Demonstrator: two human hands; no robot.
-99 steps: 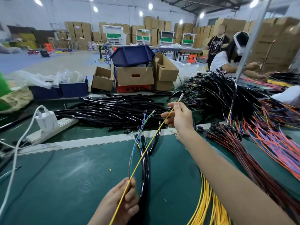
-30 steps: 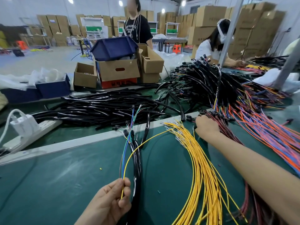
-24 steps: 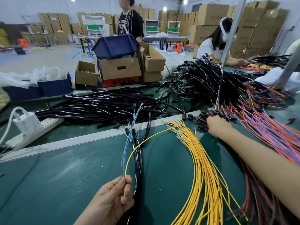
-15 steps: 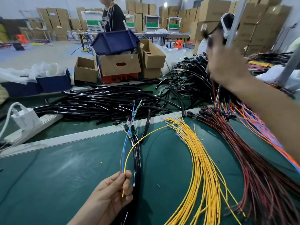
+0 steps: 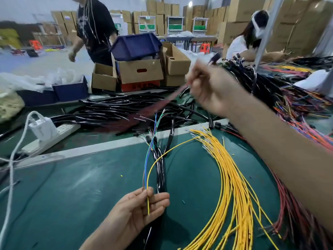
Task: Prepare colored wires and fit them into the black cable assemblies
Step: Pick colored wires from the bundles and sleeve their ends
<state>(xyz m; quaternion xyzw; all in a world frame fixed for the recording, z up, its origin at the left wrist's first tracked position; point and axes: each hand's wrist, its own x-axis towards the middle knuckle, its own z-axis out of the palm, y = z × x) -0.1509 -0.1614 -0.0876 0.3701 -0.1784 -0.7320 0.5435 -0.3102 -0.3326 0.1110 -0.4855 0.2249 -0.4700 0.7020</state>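
My left hand (image 5: 139, 207) grips a few black cables (image 5: 160, 170) near the front edge, together with a single yellow wire (image 5: 156, 162) and thin blue and green wires (image 5: 146, 159) that rise from it. My right hand (image 5: 210, 89) is raised over the table and pinches a dark red wire (image 5: 153, 109) with a black end; the wire is motion-blurred and slants down to the left. A fan of yellow wires (image 5: 232, 177) lies on the green mat (image 5: 72, 186). Dark red wires (image 5: 292, 210) lie under my right forearm.
A heap of black cables (image 5: 111, 112) lies beyond the mat's pale edge strip. A white power strip (image 5: 52, 136) with a charger is at left. Cardboard boxes (image 5: 140, 73) and a blue bin (image 5: 135, 46) stand behind. Orange and purple wires (image 5: 310, 123) pile at right. Two people are behind the table.
My right hand went from the dark red wire pile up high, then swung left and down with one red wire. My left hand kept its hold on the cables and yellow wire.
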